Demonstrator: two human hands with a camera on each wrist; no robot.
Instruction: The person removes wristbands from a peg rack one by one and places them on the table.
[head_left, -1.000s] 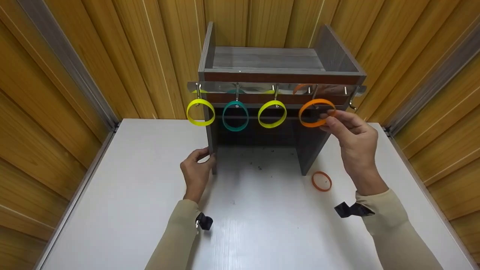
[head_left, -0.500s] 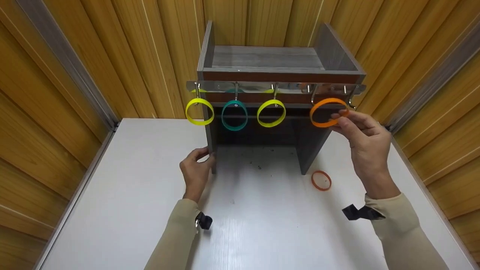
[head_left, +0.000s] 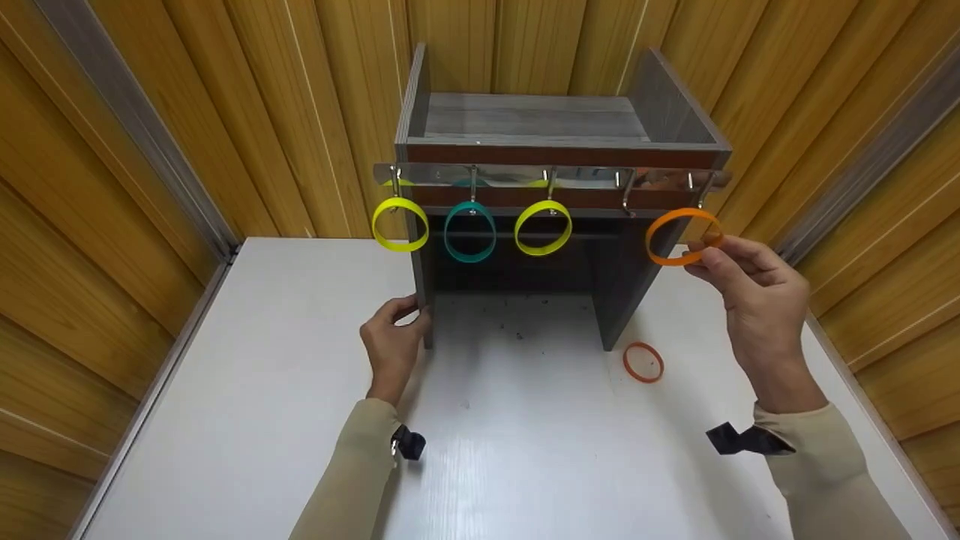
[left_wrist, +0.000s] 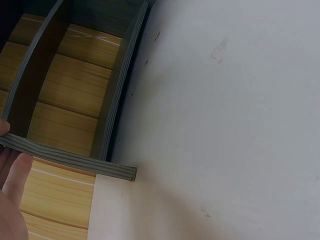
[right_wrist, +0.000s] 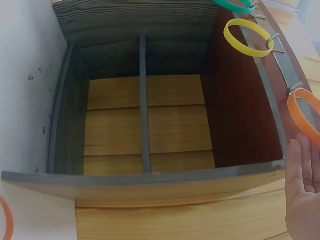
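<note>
Orange ring [head_left: 670,261] pinched beside the end hook [head_left: 702,196] of a rail [head_left: 510,175].
Right hand [head_left: 766,307] fingers grasp it; whether it encircles the hook I cannot tell. Left hand [head_left: 393,341] fingers clasp the side of the compartmented shelf [head_left: 525,155]. Other hooks bear two yellow rings [head_left: 400,202] and one teal ring [head_left: 470,206]; another, red-orange ring [head_left: 625,358] lies on the table [head_left: 225,420].

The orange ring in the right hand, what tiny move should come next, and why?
I'd probably ease the orange ring a little toward the rightmost hook. The right hand pinches it right by that hook, but I can't tell whether the hook goes through it. Three other rings each hang on a hook of their own.
</note>
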